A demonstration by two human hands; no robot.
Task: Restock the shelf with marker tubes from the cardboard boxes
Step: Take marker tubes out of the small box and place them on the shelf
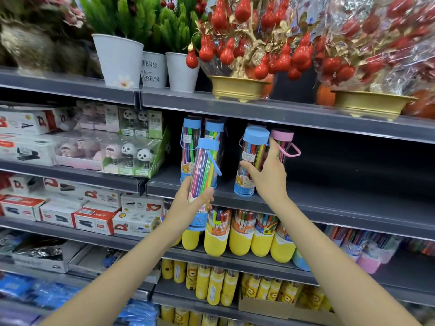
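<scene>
Blue-capped tubes (190, 149) already stand mid-frame; one (250, 161) is gripped by the right hand (266, 177), another (202, 182) by the left hand (188, 201). Shelf (353, 196) right largely unfilled; boxes apparently unseen.

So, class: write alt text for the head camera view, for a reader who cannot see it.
A person's left hand holds a blue-capped marker tube tilted before a dark shop shelf, while the right hand grips a second blue-capped tube standing on it beside a pink-capped tube. Two more blue tubes stand behind; potted plants sit above.
</scene>
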